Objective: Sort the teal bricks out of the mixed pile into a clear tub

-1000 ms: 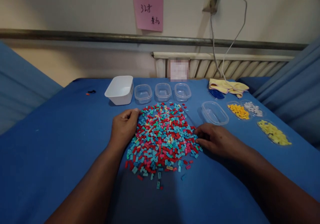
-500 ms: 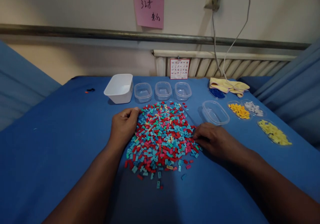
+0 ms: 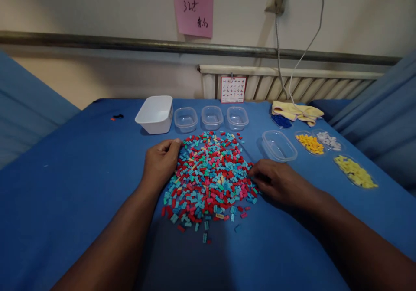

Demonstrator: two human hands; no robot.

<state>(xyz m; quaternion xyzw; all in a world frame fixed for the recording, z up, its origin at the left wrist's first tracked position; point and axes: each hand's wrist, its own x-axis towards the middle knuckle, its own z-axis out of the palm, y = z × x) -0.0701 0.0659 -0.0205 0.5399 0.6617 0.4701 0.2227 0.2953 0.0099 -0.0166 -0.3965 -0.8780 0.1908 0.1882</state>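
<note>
Left hand (image 3: 160,161) loosely curled, resting at left margin of the brick pile (image 3: 211,178); right hand (image 3: 276,179) bent inward at its right margin, fingers curled, thumb beneath. Whether either holds anything: cannot tell. Pile lies midway along tabletop (image 3: 81,182), short of far edge. Versus one second ago: right fingertips slightly deeper into pile, left hand unmoved.

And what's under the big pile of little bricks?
Blue cloth shows around the pile of bricks and through small gaps near its edges. Under the middle, the pile hides everything, so I can't tell what's there. The right hand covers a bit of one edge.
</note>
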